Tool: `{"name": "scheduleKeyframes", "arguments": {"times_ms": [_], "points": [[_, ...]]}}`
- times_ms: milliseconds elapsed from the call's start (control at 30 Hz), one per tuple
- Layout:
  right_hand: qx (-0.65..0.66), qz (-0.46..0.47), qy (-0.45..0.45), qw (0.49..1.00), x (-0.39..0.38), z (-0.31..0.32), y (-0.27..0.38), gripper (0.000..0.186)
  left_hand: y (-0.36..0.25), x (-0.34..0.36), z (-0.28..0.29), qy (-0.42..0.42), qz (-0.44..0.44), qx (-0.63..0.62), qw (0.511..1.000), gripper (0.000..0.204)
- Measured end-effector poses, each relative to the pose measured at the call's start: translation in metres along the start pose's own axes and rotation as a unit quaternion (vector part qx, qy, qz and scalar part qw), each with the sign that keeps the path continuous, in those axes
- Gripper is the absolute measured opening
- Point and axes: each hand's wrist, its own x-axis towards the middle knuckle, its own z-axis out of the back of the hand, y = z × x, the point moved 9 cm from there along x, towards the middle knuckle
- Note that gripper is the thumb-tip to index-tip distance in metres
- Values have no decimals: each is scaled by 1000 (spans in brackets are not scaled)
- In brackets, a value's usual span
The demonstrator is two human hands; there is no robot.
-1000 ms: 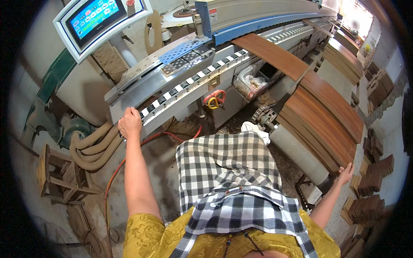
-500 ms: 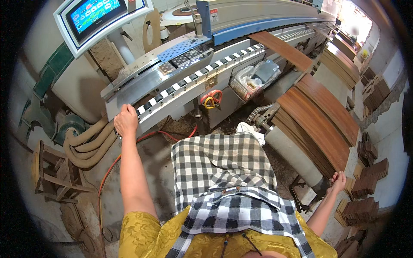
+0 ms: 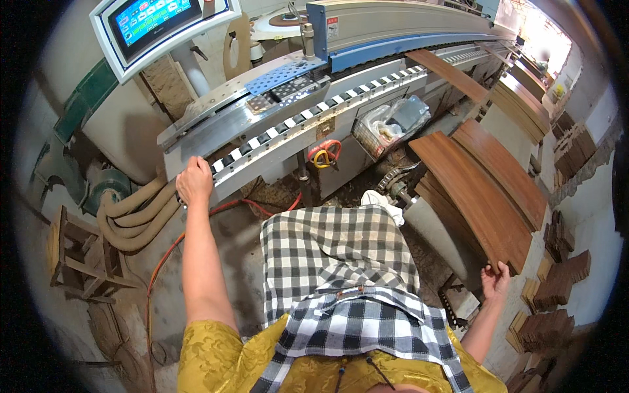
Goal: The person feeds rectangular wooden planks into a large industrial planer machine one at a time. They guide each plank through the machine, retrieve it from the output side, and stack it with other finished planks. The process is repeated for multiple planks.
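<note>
Diagonally across runs a long grey-and-blue machine; to its right stands a stack of brown boards, and over this stack extends a single wood-grained panel. Right hand — thumb and fingers pinching the panel's end farthest from the machine. Left hand — fingers curled at the machine's near corner; whether they grip it cannot be told.
</note>
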Motion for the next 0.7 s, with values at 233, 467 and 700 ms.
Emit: {"name": "scheduleKeyframes", "arguments": {"times_ms": [233,467,700], "points": [[17,-4,59,998,-1,-11,-43,25,1,2,2,-3,14,8,1000,30],[20,-22,189,982,-39,-60,-46,30,-1,1,1,-6,2,15,1000,29],[-6,-100,270,958,-39,-189,-106,39,1,1,-1,7,9,1,1000,31]]}}
